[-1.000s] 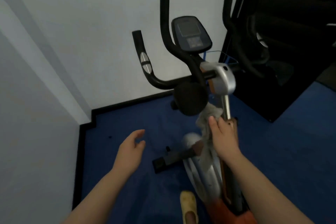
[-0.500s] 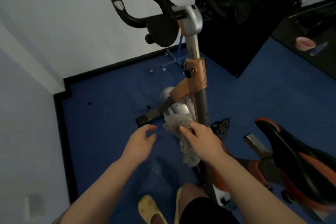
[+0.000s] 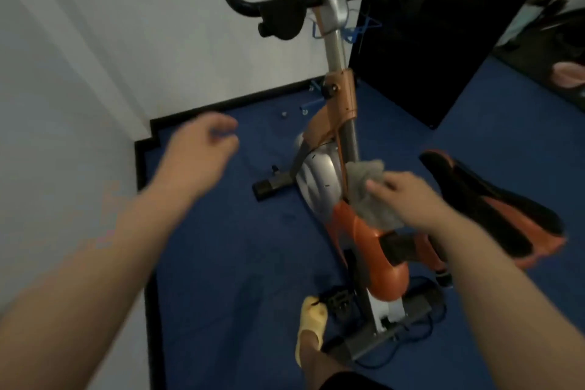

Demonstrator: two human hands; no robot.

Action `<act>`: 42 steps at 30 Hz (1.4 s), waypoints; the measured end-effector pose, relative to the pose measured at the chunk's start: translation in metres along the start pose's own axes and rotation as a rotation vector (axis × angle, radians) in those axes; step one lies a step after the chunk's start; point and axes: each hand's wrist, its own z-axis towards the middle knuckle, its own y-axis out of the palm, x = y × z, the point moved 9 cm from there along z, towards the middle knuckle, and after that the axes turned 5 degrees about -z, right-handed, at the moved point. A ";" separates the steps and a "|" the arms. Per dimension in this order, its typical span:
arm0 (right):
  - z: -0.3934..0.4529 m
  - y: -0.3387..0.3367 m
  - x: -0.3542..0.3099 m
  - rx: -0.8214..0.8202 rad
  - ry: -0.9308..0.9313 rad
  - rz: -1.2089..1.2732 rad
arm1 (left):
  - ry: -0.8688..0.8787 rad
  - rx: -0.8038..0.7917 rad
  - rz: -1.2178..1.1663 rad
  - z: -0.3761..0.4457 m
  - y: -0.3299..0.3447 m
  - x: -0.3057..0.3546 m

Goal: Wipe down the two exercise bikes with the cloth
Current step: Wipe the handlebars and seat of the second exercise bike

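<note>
Mid-frame, the right hand [image 3: 408, 199] presses the cloth [image 3: 370, 196] against the bike frame [image 3: 345, 136]. The left hand [image 3: 199, 152], loosely curled, holds nothing. Saddle [image 3: 493, 209] and second bike apparently remain.

Dim, motion-blurred, edges bowed by wide-angle.

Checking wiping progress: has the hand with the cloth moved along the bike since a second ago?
Yes. The right hand with the cloth went down the grey post, from just under the handlebar clamp to the orange frame beside the saddle.
</note>
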 end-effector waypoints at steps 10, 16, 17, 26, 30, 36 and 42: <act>-0.140 0.057 -0.003 0.043 0.039 0.184 | -0.129 -0.170 -0.083 -0.176 0.052 -0.034; -0.181 0.072 -0.005 -0.013 0.034 0.155 | -0.119 -0.170 -0.120 -0.215 0.052 -0.019; -0.186 0.074 -0.004 -0.033 0.031 0.142 | -0.130 -0.176 -0.130 -0.223 0.055 -0.021; -0.226 0.039 0.051 0.015 0.041 0.173 | -0.207 -0.261 -0.163 -0.276 0.117 -0.005; -0.250 0.004 0.116 0.025 0.093 0.149 | -0.204 -0.283 -0.167 -0.292 0.173 0.030; -0.275 -0.062 0.213 -0.004 0.062 0.059 | -0.180 -0.316 -0.214 -0.325 0.304 0.116; -0.285 -0.128 0.314 -0.021 0.053 -0.039 | -0.186 -0.371 -0.272 -0.346 0.419 0.198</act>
